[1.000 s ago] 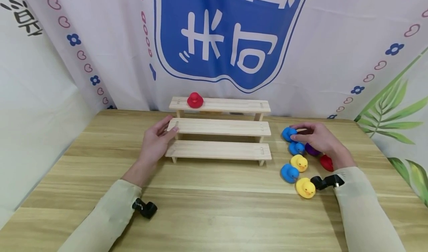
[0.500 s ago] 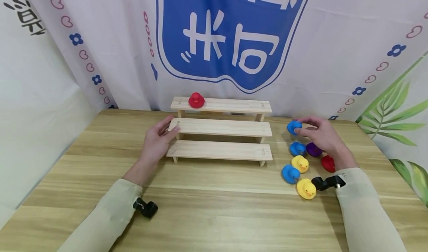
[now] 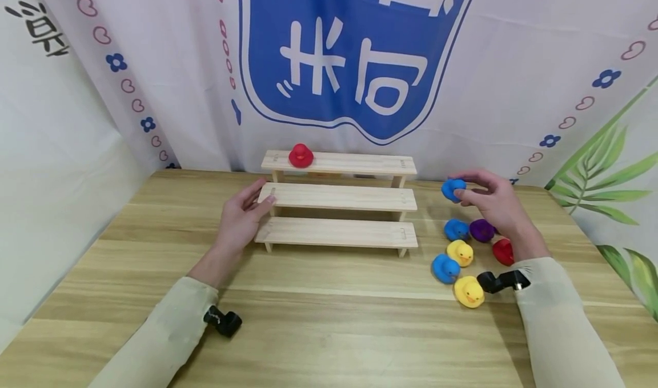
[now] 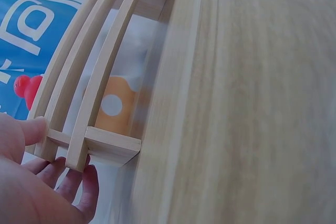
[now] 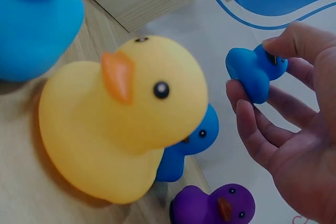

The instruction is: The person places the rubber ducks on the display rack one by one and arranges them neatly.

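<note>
Thumb and fingers of my right hand (image 3: pixel 490 202) pinch a blue rubber duck (image 3: pixel 453 190), held up beyond the other ducks. In the right wrist view this blue duck (image 5: pixel 255 72) sits between thumb and fingertips, its head under the thumb. My left hand (image 3: pixel 241 216) grips the left end of a three-tier wooden shelf (image 3: pixel 339 196), thumb on the middle board. The left wrist view has the fingers (image 4: pixel 89 187) curled under the board ends. A red rubber duck (image 3: pixel 300 156) sits on the top board, left of its middle.
On the table right of the shelf are a blue duck (image 3: pixel 456 229), a purple duck (image 3: pixel 482 230), a yellow duck (image 3: pixel 460 253), another blue duck (image 3: pixel 445 268), a second yellow duck (image 3: pixel 469 292) and a red duck (image 3: pixel 502 252). A printed curtain (image 3: pixel 195 91) hangs behind the table.
The right hand has lifted the blue duck up and away from the blue duck it was beside, slightly rightward. The left hand stays on the shelf end.
</note>
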`<action>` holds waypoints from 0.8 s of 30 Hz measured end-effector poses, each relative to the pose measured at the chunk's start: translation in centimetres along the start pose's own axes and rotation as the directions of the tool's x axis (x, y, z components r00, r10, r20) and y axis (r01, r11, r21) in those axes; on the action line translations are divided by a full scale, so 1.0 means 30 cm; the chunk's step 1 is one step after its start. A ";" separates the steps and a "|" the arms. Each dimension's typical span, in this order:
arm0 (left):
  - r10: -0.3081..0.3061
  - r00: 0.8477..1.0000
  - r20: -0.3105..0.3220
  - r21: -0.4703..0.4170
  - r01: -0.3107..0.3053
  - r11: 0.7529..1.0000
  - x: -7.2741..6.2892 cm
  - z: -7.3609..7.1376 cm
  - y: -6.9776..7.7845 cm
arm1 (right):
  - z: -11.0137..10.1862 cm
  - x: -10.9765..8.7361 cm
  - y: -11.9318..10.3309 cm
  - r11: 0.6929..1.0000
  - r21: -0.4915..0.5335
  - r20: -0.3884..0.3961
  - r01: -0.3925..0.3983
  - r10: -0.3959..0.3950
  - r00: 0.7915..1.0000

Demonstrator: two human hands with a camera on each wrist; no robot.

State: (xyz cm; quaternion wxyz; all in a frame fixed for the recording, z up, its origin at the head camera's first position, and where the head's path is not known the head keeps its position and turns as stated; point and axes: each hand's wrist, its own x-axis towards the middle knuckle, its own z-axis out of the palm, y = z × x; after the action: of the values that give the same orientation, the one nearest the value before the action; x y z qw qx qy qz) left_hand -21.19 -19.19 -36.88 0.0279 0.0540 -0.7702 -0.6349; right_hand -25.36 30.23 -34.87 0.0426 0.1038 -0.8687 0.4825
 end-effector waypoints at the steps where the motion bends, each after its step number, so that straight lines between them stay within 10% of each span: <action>1: -0.002 1.000 0.000 -0.003 0.002 1.000 0.000 -0.001 0.000 | 0.002 0.000 -0.004 1.000 -0.001 -0.002 -0.001 0.001 1.000; 24: -0.011 1.000 0.001 -0.006 0.011 1.000 -0.005 0.002 0.004 | 0.014 -0.005 -0.093 1.000 0.009 0.017 -0.025 0.024 1.000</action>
State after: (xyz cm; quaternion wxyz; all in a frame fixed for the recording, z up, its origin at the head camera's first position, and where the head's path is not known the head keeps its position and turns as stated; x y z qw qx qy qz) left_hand -21.05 -19.10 -36.77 0.0242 0.0577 -0.7680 -0.6374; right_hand -24.59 28.45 -32.81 0.0287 0.0976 -0.8680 0.4860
